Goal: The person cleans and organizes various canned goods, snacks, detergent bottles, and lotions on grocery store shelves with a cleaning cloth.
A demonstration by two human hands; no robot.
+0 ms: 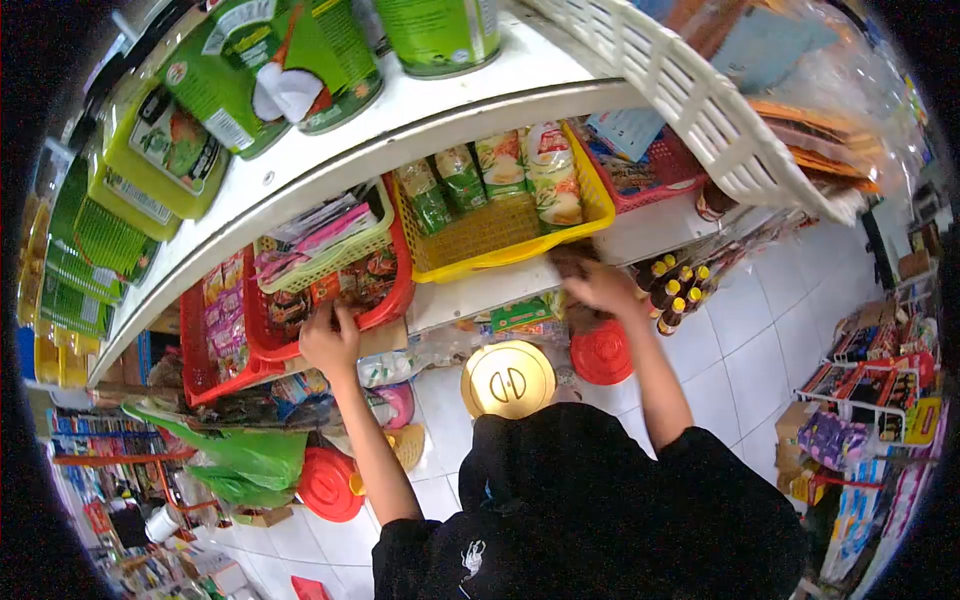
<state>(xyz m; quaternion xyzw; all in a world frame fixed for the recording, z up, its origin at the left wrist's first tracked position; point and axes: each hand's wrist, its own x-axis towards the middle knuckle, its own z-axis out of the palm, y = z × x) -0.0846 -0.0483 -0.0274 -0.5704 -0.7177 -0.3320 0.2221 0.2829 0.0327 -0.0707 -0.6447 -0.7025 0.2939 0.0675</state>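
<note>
Two bare hands reach forward in the head view, over a white lower shelf (450,304) that holds a row of baskets. The left hand (328,340), toward 9 o'clock from the middle of the view, is at the near rim of a red basket (385,314); its fingers are bent over that rim, but whether they grip it or only rest there I cannot tell. Dark-and-red packets (375,275) lie in this basket, and a pale green basket (343,252) of pink and white packets sits on top of it. Another red basket (232,382), with pink packets, is just beside it at its 9 o'clock side.

The right hand (604,290), toward 3 o'clock, is blurred at the shelf's edge, near the yellow basket (498,260). A dark, blurred item (574,258) is at its fingers; whether they grasp it or are released I cannot tell. The yellow basket, at 12 o'clock, has green and white packets (500,166) along its far side, its near part showing bare mesh.

Bottles with yellow caps (670,298) stand at 3 o'clock, beyond the right hand. A round golden lid (508,382) is at 6 o'clock, a red lid (602,352) at 4 o'clock, and a white basket (722,135) at 2 o'clock.
</note>
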